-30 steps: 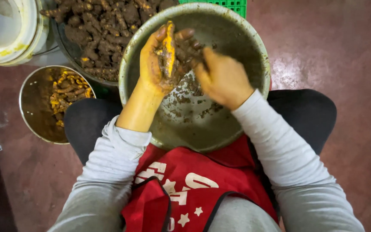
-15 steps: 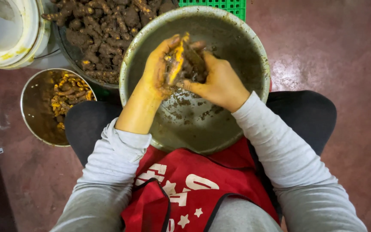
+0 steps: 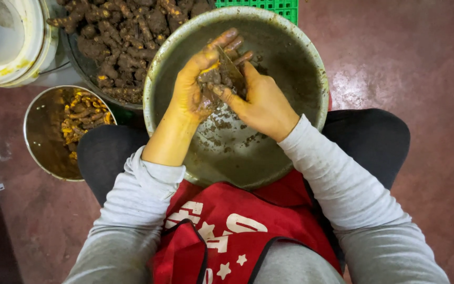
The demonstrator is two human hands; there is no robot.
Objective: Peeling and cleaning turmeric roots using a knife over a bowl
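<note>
Head view, the only one I have: my left hand (image 3: 193,87), stained yellow, is cupped around a muddy root (image 3: 212,80), fingers curled partway with the tips spread upward, so it grips the root loosely in the palm. My right hand (image 3: 261,102) is closed against the same root from the other side, thumb pressed onto it; a thin flat blade (image 3: 230,66) shows between the two hands, though I cannot tell which fingers pinch it. Both hands hang over the large metal bowl (image 3: 300,63), which rests on my lap against the red apron (image 3: 222,231); the bowl's bottom carries scattered brown peelings (image 3: 227,134). Grey sleeves (image 3: 337,179) cover both arms, the left one pushed up off the forearm. Beyond the bowl's far left rim sits a dark basin heaped with unpeeled roots (image 3: 127,37), touching the bowl. Left of my knee, on the floor (image 3: 421,68), stands a smaller metal bowl (image 3: 40,137) holding orange peeled pieces (image 3: 82,115) along its right side. A white bucket (image 3: 14,47) occupies the top left corner, just beside the dark basin. A green crate (image 3: 269,6) edge shows at the top, behind the large bowl. The floor is reddish-brown.
</note>
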